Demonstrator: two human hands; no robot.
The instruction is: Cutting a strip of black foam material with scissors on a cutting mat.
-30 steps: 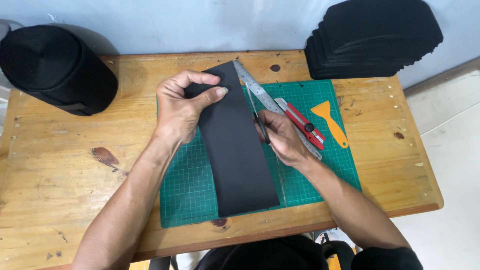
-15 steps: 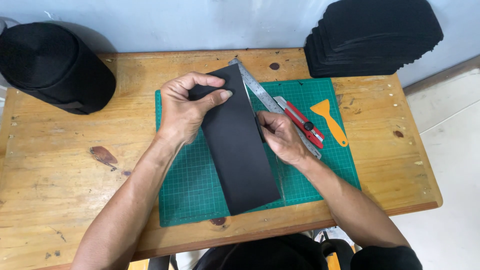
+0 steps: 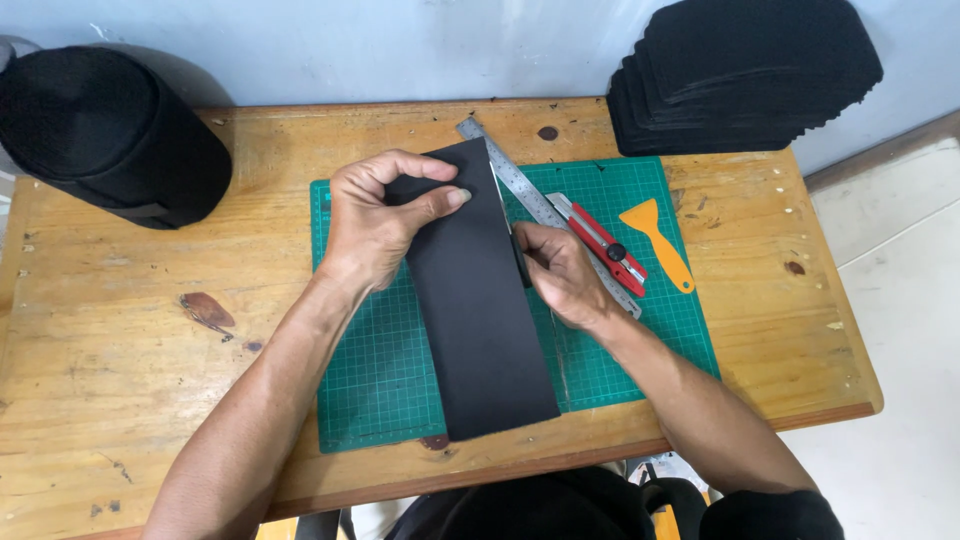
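Observation:
A long black strip of sheet material [image 3: 480, 310] lies lengthwise on a green cutting mat [image 3: 380, 370]. My left hand [image 3: 375, 225] pinches the strip's upper left part between thumb and fingers. My right hand [image 3: 560, 272] rests at the strip's right edge, its fingers curled onto that edge; whether it holds a small tool is hidden. A steel ruler [image 3: 520, 185] lies diagonally just behind my right hand, partly under the strip.
A red utility knife [image 3: 605, 245] and an orange scraper [image 3: 655, 240] lie on the mat to the right. A black roll of material [image 3: 105, 135] sits at the table's back left. A stack of black cut pieces [image 3: 740, 75] stands at the back right. The wooden table's [image 3: 120, 340] right edge drops to the floor.
The strip has turned slightly, its lower end swinging right and nearer the mat's front edge. My right hand slid up along its right edge.

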